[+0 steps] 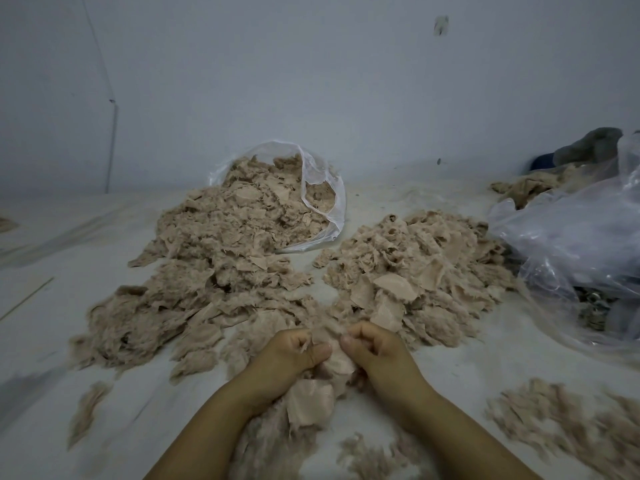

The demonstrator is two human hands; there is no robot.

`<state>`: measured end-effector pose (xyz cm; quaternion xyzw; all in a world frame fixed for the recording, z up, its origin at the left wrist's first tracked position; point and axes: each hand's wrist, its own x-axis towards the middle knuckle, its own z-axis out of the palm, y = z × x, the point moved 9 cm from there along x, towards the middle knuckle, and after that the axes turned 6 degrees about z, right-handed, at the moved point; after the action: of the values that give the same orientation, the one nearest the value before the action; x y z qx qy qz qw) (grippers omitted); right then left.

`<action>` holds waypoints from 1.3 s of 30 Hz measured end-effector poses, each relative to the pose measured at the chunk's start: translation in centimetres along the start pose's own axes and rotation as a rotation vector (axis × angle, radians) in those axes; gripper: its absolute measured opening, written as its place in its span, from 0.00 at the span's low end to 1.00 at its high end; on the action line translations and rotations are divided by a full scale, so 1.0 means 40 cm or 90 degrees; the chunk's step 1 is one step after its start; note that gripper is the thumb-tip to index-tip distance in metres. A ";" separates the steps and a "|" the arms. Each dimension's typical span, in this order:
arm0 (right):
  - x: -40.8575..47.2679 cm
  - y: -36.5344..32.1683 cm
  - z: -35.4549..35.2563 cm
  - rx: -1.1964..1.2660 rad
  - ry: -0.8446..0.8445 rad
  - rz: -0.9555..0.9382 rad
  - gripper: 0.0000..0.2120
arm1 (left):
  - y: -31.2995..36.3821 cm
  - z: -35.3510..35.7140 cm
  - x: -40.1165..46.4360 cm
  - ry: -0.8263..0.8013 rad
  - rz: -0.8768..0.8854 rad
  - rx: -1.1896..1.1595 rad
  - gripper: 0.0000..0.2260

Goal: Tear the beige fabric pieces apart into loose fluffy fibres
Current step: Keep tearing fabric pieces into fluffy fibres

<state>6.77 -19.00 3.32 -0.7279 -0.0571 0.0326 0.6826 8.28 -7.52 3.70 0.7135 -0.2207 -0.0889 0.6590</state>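
Fabric piece (311, 400) hangs between our hands, long axis running from our fists down toward us, and we see left hand (291, 355) and right hand (375, 351) both curled tight, thumbs pinching its top edge.

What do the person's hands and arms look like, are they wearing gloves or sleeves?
No gloves: the left hand and the right hand are bare. Both forearms are bare as far as the picture's lower edge, with no sleeve showing. No rings, watch or bracelets can be seen.
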 end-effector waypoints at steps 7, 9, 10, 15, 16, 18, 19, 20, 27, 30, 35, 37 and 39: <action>-0.002 0.002 -0.021 -0.007 0.047 0.028 0.13 | -0.001 0.002 -0.001 -0.033 0.003 -0.024 0.06; -0.007 -0.003 0.003 -0.027 0.010 0.012 0.14 | -0.006 0.020 -0.007 -0.072 -0.016 -0.018 0.10; -0.005 -0.011 -0.003 -0.021 0.031 -0.016 0.10 | -0.010 0.030 -0.010 -0.095 -0.024 -0.001 0.10; 0.001 -0.027 -0.038 0.037 0.124 -0.073 0.08 | -0.003 0.045 -0.016 -0.134 -0.032 -0.013 0.10; 0.001 -0.029 -0.041 0.041 0.135 -0.081 0.09 | -0.002 0.044 -0.015 -0.135 -0.026 -0.017 0.10; 0.001 -0.028 -0.058 0.059 0.175 -0.078 0.11 | 0.007 0.039 -0.019 -0.136 -0.011 -0.026 0.11; 0.003 -0.024 -0.078 0.075 0.204 -0.068 0.11 | 0.014 0.035 -0.020 -0.134 -0.003 -0.034 0.11; 0.004 -0.020 -0.100 0.088 0.222 -0.055 0.12 | 0.015 0.024 -0.017 -0.119 0.007 -0.046 0.11; -0.007 0.009 -0.003 0.012 -0.014 0.045 0.19 | -0.003 -0.007 -0.008 -0.043 -0.008 -0.062 0.06; -0.003 0.001 -0.003 0.070 0.001 0.017 0.14 | -0.020 -0.003 -0.003 -0.039 -0.025 -0.022 0.10; 0.005 -0.002 -0.037 0.117 0.051 0.015 0.09 | -0.011 0.015 -0.004 -0.065 -0.010 0.026 0.13; 0.003 -0.005 -0.039 0.132 0.065 0.013 0.09 | -0.009 0.011 -0.007 -0.068 -0.007 0.106 0.02; 0.002 -0.007 -0.053 0.150 0.092 0.011 0.10 | -0.007 0.009 -0.007 -0.083 0.010 0.163 0.09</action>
<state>7.09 -21.06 3.76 -0.6436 0.0026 -0.0073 0.7654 7.95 -7.73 3.33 0.7828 -0.2785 -0.1010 0.5473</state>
